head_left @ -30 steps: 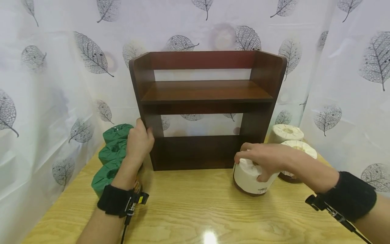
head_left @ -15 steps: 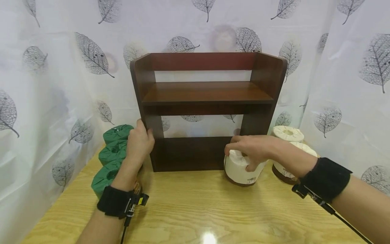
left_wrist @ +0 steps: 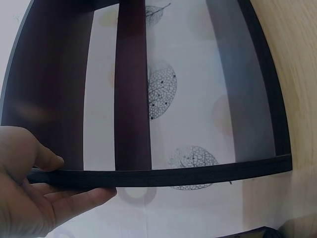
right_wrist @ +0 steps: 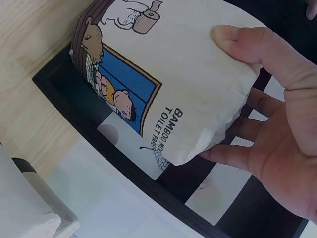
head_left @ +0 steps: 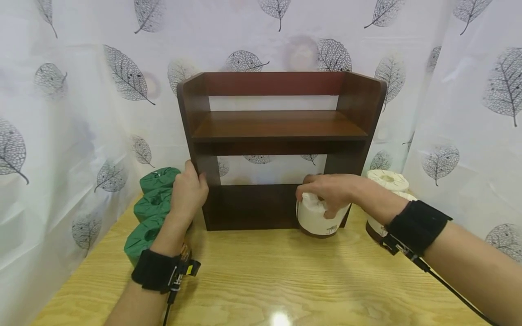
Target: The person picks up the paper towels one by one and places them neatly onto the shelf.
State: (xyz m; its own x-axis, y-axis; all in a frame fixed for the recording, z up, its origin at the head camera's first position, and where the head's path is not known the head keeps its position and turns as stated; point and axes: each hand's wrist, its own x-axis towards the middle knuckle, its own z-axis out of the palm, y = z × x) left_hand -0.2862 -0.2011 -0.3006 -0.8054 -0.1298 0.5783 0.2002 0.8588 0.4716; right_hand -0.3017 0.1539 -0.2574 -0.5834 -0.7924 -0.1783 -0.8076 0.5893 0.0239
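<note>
A dark brown two-tier shelf (head_left: 279,124) stands on the table. My left hand (head_left: 188,190) grips its left side panel; in the left wrist view the thumb lies on one face of the panel (left_wrist: 163,176) and the fingers on the other. My right hand (head_left: 334,190) holds a white-wrapped toilet paper roll (head_left: 316,219) from above, thumb on the near side. That roll is upright at the front of the lower tier, near the right panel; whether its base touches anything I cannot tell. Printed cartoon figures and lettering show on its wrapper (right_wrist: 188,74) in the right wrist view.
Several green-wrapped rolls (head_left: 152,203) stand in a row left of the shelf, partly behind my left forearm. More white rolls (head_left: 387,179) stand to the right, one partly hidden by my right arm. A leaf-patterned curtain (head_left: 122,113) encloses the wooden table (head_left: 244,280).
My right hand has carried the white toilet paper roll leftward and away from me to the shelf's lower front. My left hand keeps its grip on the side panel.
</note>
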